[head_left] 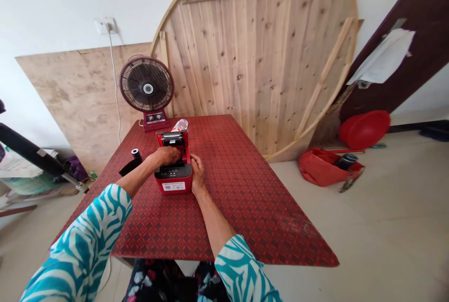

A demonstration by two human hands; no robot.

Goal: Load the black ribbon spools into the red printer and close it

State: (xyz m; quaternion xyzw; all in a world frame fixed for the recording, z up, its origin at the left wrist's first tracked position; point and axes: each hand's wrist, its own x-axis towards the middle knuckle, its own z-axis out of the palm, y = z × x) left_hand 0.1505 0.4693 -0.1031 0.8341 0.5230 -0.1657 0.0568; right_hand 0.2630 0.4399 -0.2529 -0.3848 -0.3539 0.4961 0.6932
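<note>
A red and black label printer (164, 176) stands on the red patterned table (245, 199), its lid raised at the back and a white label on its front. My left hand (169, 155) reaches into the open compartment with its fingers curled; their tips and whatever they hold are hidden. Against the printer's right side lies my right hand (198, 173), gripping the casing. To the left, a small roll with a white core (135, 153) rests on the table, a black strip (129, 167) stretching from it. Behind the raised lid lies a clear plastic bottle (181, 125), partly hidden.
A dark red fan (147, 88) stands at the table's back left corner. Behind the table leans a large round wooden board (252, 59). On the floor to the right are a red bag (317, 168) and a red basin (366, 129). A black pole (31, 147) is at far left.
</note>
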